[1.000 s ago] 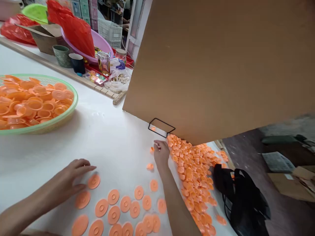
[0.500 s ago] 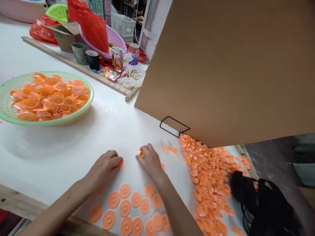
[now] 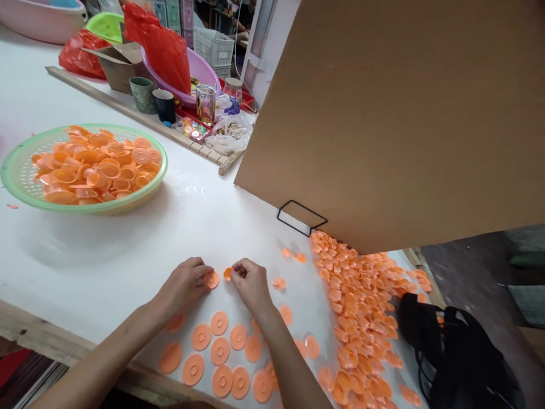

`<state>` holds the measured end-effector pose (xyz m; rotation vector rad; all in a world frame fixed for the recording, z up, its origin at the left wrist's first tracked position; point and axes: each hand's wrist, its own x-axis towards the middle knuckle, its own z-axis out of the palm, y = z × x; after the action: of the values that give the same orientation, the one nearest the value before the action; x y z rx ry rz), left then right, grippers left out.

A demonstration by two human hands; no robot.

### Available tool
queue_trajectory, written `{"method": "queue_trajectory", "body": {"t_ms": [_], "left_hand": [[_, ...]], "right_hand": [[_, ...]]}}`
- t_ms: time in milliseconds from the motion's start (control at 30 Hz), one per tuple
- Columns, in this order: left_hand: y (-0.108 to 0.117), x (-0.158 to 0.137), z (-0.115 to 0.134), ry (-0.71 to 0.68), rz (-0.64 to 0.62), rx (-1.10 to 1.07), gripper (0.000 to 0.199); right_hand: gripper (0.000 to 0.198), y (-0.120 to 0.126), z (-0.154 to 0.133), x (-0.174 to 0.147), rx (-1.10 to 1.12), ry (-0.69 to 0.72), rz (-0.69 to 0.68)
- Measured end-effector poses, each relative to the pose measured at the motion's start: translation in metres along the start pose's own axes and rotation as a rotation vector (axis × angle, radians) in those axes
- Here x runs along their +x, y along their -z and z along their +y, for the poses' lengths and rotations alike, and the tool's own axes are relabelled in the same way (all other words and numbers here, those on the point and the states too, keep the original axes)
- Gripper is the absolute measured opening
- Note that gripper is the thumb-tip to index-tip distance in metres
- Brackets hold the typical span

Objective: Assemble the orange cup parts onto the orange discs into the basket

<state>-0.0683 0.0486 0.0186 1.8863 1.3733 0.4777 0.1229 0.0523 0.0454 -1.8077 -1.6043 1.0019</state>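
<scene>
Your left hand [image 3: 183,281] has thumb and fingers closed on the edge of an orange disc [image 3: 212,279]. Your right hand [image 3: 252,283] pinches a small orange cup [image 3: 227,274] just beside that disc, the two pieces apart. Flat discs [image 3: 220,351] lie nearer you, below both hands. Right of your right hand spreads an orange heap [image 3: 353,318]; beyond your left hand, leftward, stands a green basket [image 3: 19,170] holding more orange pieces.

Forearms [image 3: 114,346] angle inward; left grip [image 3: 185,284] faces rightward, fingers [image 3: 198,269] curled; right grip [image 3: 250,286] pinches.
</scene>
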Motion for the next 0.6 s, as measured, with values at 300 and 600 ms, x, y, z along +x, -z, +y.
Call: {"method": "queue_trajectory", "body": {"t_ms": [300, 600], "left_hand": [[0.012, 0.003, 0.002, 0.035, -0.083, -0.178, 0.021], [0.030, 0.011, 0.005, 0.276, -0.191, -0.350, 0.020]], "right_hand": [[0.015, -0.034, -0.024, -0.004, -0.062, -0.028, -0.066], [0.013, -0.034, -0.023, -0.002, -0.210, 0.045, -0.096]]}}
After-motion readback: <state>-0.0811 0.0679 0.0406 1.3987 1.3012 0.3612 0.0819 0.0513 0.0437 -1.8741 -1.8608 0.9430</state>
